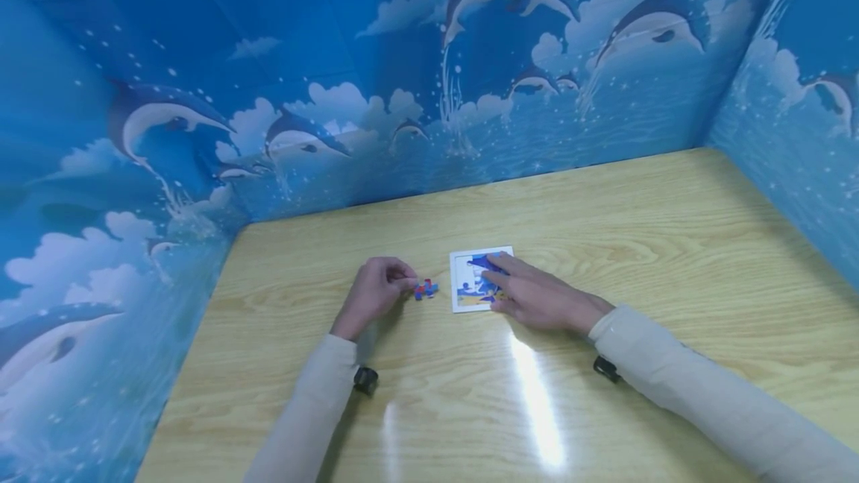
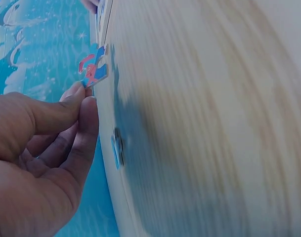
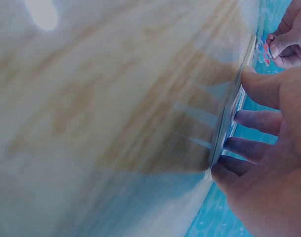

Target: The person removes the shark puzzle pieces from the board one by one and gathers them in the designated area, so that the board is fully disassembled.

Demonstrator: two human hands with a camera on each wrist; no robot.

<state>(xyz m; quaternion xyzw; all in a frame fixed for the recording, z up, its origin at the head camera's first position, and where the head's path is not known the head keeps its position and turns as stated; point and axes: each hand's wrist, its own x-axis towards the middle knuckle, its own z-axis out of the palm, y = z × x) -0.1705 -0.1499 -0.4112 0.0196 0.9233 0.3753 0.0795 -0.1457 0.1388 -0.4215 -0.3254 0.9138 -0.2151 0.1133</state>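
Observation:
My left hand (image 1: 379, 291) pinches a jigsaw piece (image 2: 94, 68) between thumb and fingertips, raised over the table. The piece is blue with red and pink markings. Below the hand, a second puzzle piece (image 2: 117, 149) lies on the table. My right hand (image 1: 540, 297) rests with spread, mostly straight fingers on a square jigsaw puzzle (image 1: 458, 307) with a white frame, covering its right part. Blue, purple and sandy pieces fill much of the frame, and a pale patch shows at its upper left. In the right wrist view, the thumb and fingertips (image 3: 234, 144) touch the puzzle.
The wood-grain table (image 1: 604, 222) extends around the puzzle on every side. Behind it and along both sides stand blue walls (image 1: 376, 36) printed with dolphins and waves. A small black device (image 1: 365, 380) hangs at the left wrist, another (image 1: 606, 369) at the right.

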